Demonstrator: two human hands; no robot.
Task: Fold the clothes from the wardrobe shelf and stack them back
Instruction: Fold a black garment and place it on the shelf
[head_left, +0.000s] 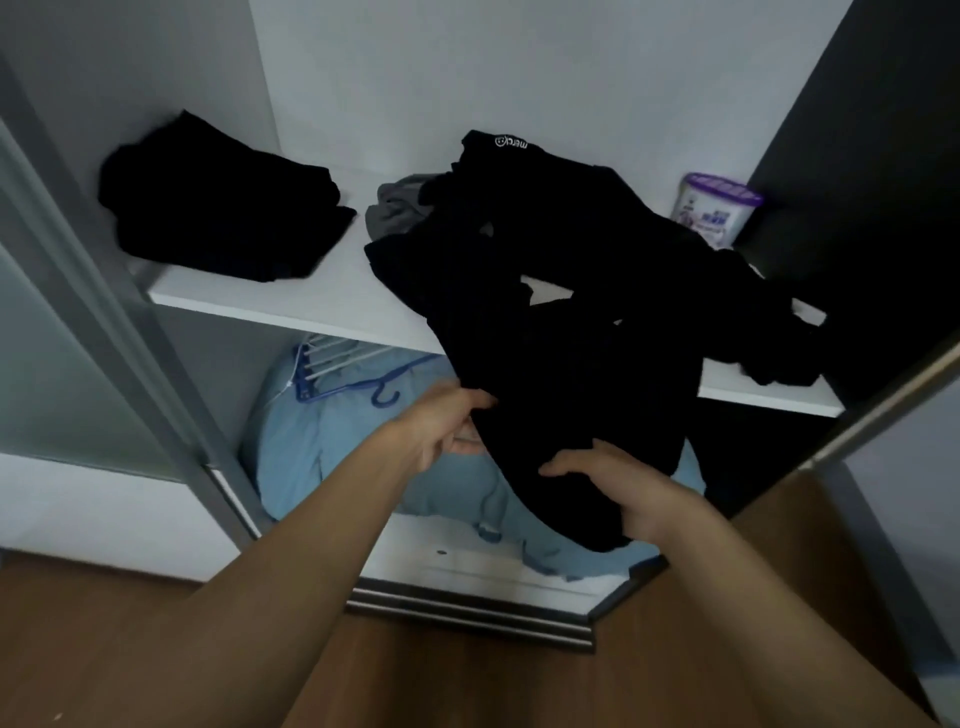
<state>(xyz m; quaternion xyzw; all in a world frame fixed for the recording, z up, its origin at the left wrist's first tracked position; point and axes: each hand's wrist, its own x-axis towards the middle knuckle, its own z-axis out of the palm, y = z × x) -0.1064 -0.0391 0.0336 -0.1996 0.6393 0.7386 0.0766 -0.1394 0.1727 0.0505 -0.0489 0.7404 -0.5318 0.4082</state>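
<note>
Black garment (561, 374) draped off the shelf (291, 299) sits in curled grips of left hand (447, 423) and right hand (623, 493).

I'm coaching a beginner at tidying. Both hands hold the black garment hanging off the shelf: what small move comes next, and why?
Probably pull the black garment toward the body, free of the loose pile. The left hand and right hand grip its lower edge, yet its upper part lies tangled in that pile on the shelf, so it cannot be spread yet.

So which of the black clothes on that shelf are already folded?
The black stack at the shelf's left end, squared and flat; the right-hand heap sprawls loose over the edge.
</note>
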